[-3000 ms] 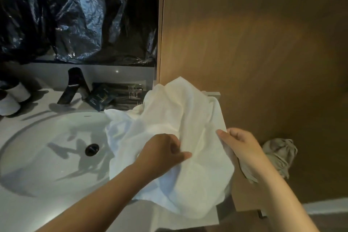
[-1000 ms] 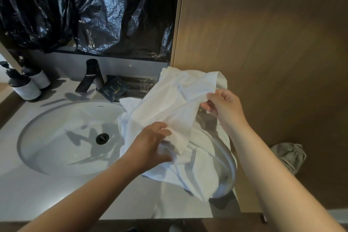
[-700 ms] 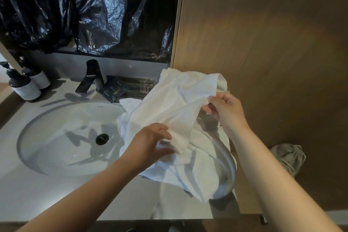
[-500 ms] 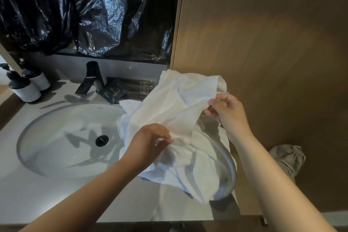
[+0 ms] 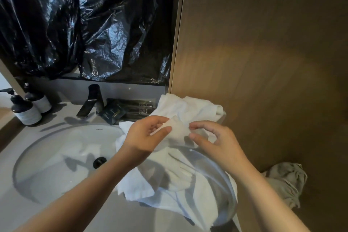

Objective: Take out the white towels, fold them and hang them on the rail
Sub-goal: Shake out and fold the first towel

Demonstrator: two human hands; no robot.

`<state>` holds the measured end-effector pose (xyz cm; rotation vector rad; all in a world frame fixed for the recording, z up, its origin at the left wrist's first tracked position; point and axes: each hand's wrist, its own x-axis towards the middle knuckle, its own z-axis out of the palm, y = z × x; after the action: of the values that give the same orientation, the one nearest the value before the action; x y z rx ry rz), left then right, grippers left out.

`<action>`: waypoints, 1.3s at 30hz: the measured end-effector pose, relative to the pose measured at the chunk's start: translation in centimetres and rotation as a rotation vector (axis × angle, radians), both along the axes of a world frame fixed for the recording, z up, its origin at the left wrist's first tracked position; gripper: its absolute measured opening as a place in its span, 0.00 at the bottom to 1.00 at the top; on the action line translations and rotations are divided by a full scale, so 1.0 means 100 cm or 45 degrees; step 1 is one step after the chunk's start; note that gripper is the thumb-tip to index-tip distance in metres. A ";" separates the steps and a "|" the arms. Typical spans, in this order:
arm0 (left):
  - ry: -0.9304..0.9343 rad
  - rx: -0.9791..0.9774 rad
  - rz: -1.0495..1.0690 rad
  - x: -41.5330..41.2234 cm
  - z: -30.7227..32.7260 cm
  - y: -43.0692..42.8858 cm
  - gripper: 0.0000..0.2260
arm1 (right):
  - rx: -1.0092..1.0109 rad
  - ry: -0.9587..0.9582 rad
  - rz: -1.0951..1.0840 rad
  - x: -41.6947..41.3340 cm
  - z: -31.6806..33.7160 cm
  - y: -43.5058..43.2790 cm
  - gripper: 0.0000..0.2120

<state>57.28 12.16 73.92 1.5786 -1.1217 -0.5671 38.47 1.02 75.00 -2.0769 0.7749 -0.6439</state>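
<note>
Far left on the counter (image 5: pixel 62 211), two dark bottles (image 5: pixel 26 113), then a black tap (image 5: pixel 92 100) behind the white sink (image 5: pixel 56 156). Above, crumpled black plastic sheeting (image 5: pixel 94 24). Left hand (image 5: pixel 145 137) with thumb and forefinger clamped on a corner of the white towel (image 5: pixel 178 177), heaped at the counter's right end beside the sink. Right hand (image 5: pixel 216 141) at the same corner, fingers curled, thumb and forefinger slightly apart; grip impossible to tell. Further right, a wooden panel (image 5: pixel 263 62), a grey cloth (image 5: pixel 286 179) low beside it.

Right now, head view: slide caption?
Left hand and right hand pinch an edge of the crumpled white towel above the clear plastic basin.
</note>
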 end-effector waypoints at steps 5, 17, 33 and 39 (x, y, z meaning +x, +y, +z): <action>-0.181 -0.076 -0.033 0.013 0.038 -0.014 0.06 | 0.087 -0.225 0.013 0.020 0.018 -0.007 0.05; -0.322 -0.411 0.071 0.043 0.175 -0.063 0.07 | -0.351 -0.484 -0.040 0.063 0.136 -0.050 0.11; -0.590 -0.767 0.458 0.091 0.311 -0.103 0.13 | -0.317 -0.591 0.016 0.045 0.244 -0.090 0.23; -0.593 -0.758 0.495 0.089 0.304 -0.105 0.12 | -0.655 -0.742 -0.262 0.041 0.321 -0.107 0.10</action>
<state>66.18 1.69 104.29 1.3636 -1.1350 0.3896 42.55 -9.69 107.06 -2.0805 0.5129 -1.6118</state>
